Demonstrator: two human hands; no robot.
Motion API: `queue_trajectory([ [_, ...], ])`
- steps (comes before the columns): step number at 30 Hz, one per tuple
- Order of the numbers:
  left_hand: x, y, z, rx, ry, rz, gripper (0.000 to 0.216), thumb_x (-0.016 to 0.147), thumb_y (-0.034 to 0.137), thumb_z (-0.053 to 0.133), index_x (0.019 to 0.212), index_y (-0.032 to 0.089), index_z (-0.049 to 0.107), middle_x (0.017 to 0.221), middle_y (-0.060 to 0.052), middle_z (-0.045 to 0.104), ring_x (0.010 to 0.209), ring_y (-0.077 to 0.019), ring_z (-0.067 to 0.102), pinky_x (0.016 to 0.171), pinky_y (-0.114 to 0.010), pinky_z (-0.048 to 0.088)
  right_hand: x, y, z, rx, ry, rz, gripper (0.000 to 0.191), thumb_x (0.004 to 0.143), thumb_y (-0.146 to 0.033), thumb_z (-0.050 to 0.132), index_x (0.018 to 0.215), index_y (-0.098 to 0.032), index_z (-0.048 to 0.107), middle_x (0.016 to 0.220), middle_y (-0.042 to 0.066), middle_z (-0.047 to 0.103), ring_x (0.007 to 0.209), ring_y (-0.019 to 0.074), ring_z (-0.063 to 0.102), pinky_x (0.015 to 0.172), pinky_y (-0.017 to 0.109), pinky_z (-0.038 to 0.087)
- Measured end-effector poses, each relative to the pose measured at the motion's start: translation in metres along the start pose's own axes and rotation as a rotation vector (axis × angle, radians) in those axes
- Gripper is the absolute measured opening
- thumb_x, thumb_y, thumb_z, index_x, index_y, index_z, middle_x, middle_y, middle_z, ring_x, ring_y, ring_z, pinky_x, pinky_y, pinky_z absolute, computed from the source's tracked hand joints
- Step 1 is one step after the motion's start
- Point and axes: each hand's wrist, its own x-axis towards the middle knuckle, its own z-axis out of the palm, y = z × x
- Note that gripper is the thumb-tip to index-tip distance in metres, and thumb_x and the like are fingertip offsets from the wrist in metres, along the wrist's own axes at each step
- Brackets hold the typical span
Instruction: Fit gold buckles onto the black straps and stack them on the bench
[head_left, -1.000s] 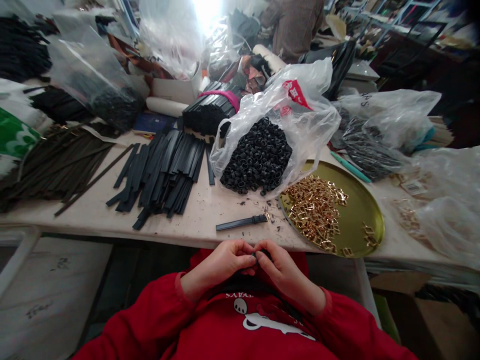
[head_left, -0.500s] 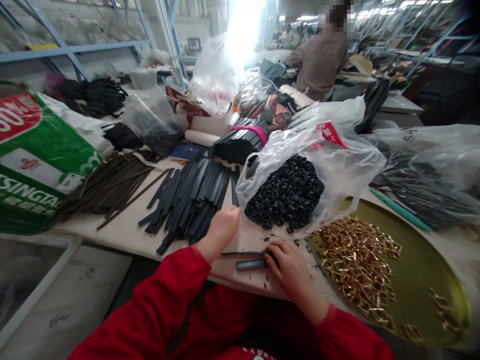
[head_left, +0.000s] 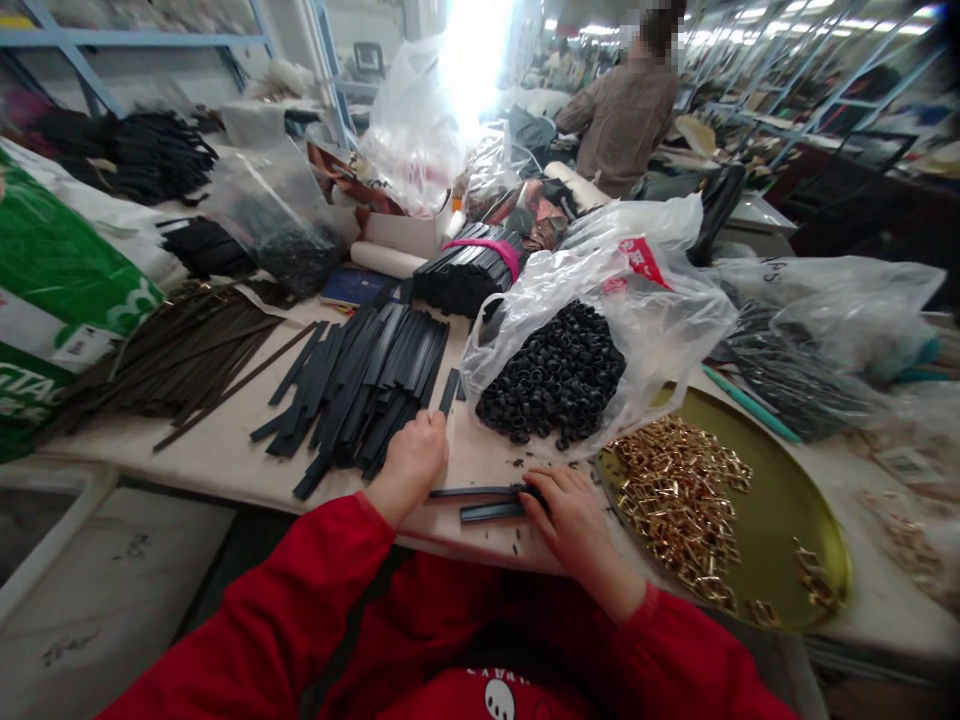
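My left hand point(head_left: 414, 460) reaches to the near edge of the pile of flat black straps point(head_left: 360, 385); its fingers curl down around a strap end point(head_left: 448, 392), partly hidden. My right hand point(head_left: 568, 515) rests on the table, fingers closed on the end of a black strap point(head_left: 491, 511) lying flat. A second black strap point(head_left: 469, 491) lies just beyond it. A clear plastic bag of small black loops point(head_left: 555, 375) sits just past both hands. Gold metal buckles point(head_left: 679, 500) are heaped on a round brass-coloured tray point(head_left: 787, 490) at my right.
Thin dark brown strips point(head_left: 172, 360) lie at the left beside a green and white sack point(head_left: 52, 290). A bundle of black straps with a pink band point(head_left: 472, 265) and more plastic bags point(head_left: 817, 330) crowd the back. A person in a brown top point(head_left: 619, 120) works beyond.
My hands left my lap and went to the table. The right hand set a strap down beside the one lying there; the left hand reached out to the strap pile.
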Motion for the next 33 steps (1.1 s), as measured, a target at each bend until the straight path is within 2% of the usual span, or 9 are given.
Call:
queue_trajectory([
  [7, 0.008, -0.003, -0.004, -0.214, -0.023, -0.105, 0.025, 0.083, 0.008, 0.033, 0.097, 0.003, 0.054, 0.096, -0.025, 0.059, 0.095, -0.0316, 0.060, 0.077, -0.040, 0.046, 0.031, 0.014, -0.011, -0.040, 0.017, 0.066, 0.024, 0.086, -0.021, 0.043, 0.100, -0.016, 0.061, 0.098, 0.010, 0.061, 0.086, 0.0207, 0.058, 0.079, 0.032, 0.042],
  [10, -0.016, -0.012, -0.011, -0.380, -0.090, -0.119, 0.021, 0.079, 0.010, 0.038, 0.093, 0.007, 0.053, 0.089, -0.018, 0.064, 0.085, -0.0254, 0.064, 0.073, -0.034, 0.048, 0.052, 0.011, -0.002, -0.058, -0.056, 0.074, 0.022, 0.084, -0.017, 0.047, 0.100, -0.017, 0.061, 0.097, 0.010, 0.059, 0.088, 0.0204, 0.056, 0.078, 0.030, 0.041],
  [15, -0.071, -0.007, -0.018, -0.803, -0.317, -0.119, 0.029, 0.072, 0.007, 0.036, 0.097, 0.015, 0.050, 0.075, -0.002, 0.064, 0.052, -0.0081, 0.059, 0.048, -0.017, 0.045, 0.071, 0.007, 0.013, 0.010, -0.094, 0.088, 0.013, 0.077, -0.010, 0.053, 0.077, -0.017, 0.064, 0.087, 0.010, 0.059, 0.082, 0.0215, 0.056, 0.074, 0.031, 0.041],
  [18, -0.091, 0.004, -0.023, -1.296, -0.500, -0.193, 0.024, 0.072, 0.012, 0.037, 0.092, 0.017, 0.047, 0.067, 0.004, 0.056, 0.041, -0.0039, 0.046, 0.038, -0.013, 0.036, 0.067, 0.009, 0.010, 0.096, -0.061, 0.148, 0.012, 0.078, -0.012, 0.053, 0.084, -0.016, 0.062, 0.093, 0.011, 0.058, 0.084, 0.0212, 0.056, 0.076, 0.033, 0.042],
  [20, -0.096, 0.011, -0.025, -1.421, -0.543, -0.214, 0.015, 0.076, 0.019, 0.039, 0.089, 0.017, 0.046, 0.061, 0.007, 0.050, 0.037, -0.0026, 0.039, 0.035, -0.012, 0.030, 0.058, 0.008, 0.004, 0.158, -0.039, 0.196, 0.018, 0.081, -0.020, 0.051, 0.096, -0.016, 0.060, 0.095, 0.009, 0.060, 0.083, 0.0189, 0.058, 0.075, 0.032, 0.045],
  [22, -0.096, 0.017, -0.026, -1.406, -0.546, -0.181, 0.015, 0.080, 0.027, 0.040, 0.088, 0.017, 0.047, 0.056, 0.008, 0.047, 0.035, -0.0023, 0.035, 0.034, -0.012, 0.026, 0.046, 0.005, -0.004, 0.440, -0.047, 0.307, 0.024, 0.085, -0.028, 0.047, 0.104, -0.017, 0.057, 0.089, 0.006, 0.062, 0.077, 0.0156, 0.059, 0.071, 0.031, 0.049],
  [24, -0.095, 0.022, -0.024, -1.342, -0.554, -0.127, 0.019, 0.082, 0.032, 0.040, 0.088, 0.016, 0.047, 0.053, 0.008, 0.046, 0.035, -0.0032, 0.036, 0.035, -0.013, 0.025, 0.032, -0.001, -0.013, 0.953, -0.075, 0.496, 0.025, 0.083, -0.033, 0.051, 0.102, -0.019, 0.058, 0.081, 0.002, 0.063, 0.072, 0.0125, 0.061, 0.070, 0.028, 0.051],
  [27, -0.091, 0.029, -0.017, -1.187, -0.567, -0.067, 0.017, 0.080, 0.028, 0.039, 0.085, 0.016, 0.049, 0.053, 0.006, 0.050, 0.037, -0.0064, 0.043, 0.038, -0.016, 0.032, 0.015, -0.011, -0.023, 1.582, -0.092, 0.782, 0.024, 0.069, -0.029, 0.070, 0.090, -0.021, 0.062, 0.078, -0.002, 0.064, 0.069, 0.0090, 0.061, 0.071, 0.024, 0.051],
  [33, -0.076, 0.047, -0.012, -1.003, -0.399, 0.114, 0.022, 0.083, 0.033, 0.037, 0.079, 0.018, 0.053, 0.060, 0.003, 0.054, 0.053, -0.0118, 0.052, 0.052, -0.022, 0.038, -0.002, -0.023, -0.028, 1.808, -0.085, 0.981, 0.024, 0.063, -0.027, 0.076, 0.080, -0.019, 0.061, 0.072, -0.004, 0.063, 0.059, 0.0059, 0.057, 0.053, 0.016, 0.047],
])
